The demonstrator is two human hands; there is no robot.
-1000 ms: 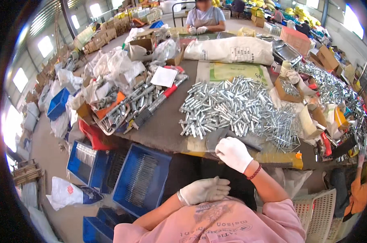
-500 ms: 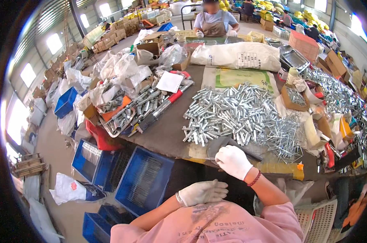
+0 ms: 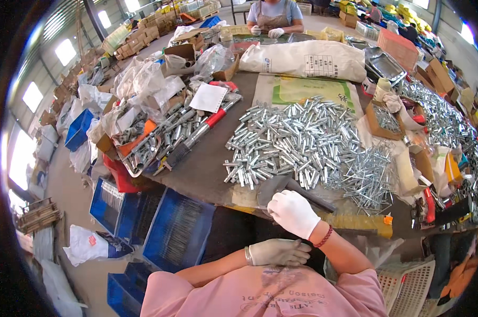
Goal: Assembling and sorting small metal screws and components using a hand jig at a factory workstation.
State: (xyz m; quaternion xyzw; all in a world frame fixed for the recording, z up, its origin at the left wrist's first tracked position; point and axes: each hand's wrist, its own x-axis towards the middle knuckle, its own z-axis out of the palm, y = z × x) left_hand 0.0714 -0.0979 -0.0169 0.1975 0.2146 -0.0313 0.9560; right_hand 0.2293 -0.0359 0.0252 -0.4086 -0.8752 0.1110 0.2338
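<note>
My right hand (image 3: 294, 213), in a white glove, is at the table's near edge with its fingers curled in. Anything inside them is hidden. Just beyond it lies a dark, flat angular piece (image 3: 270, 191), with a dark bar (image 3: 315, 201) reaching to the right. My left hand (image 3: 279, 252), in a paler worn glove, rests close to my shirt below the edge. Its fingers stretch rightward, slightly bent, and nothing clear shows in them. A heap of silver metal sleeves (image 3: 292, 140) covers the table's middle, with thin metal pins or nails (image 3: 368, 177) beside it on the right.
Blue crates (image 3: 178, 232) holding thin rods stand below left. Bags and long metal tools (image 3: 197, 132) crowd the table's left. A stuffed white sack (image 3: 302, 61) lies at the back; an open carton (image 3: 387, 122) sits at the right. Across the table is another person (image 3: 273, 18) in gloves.
My right hand has shifted slightly left and down, still curled. The left hand has moved a little right, with its fingers more bent. The whole view has tilted downward.
</note>
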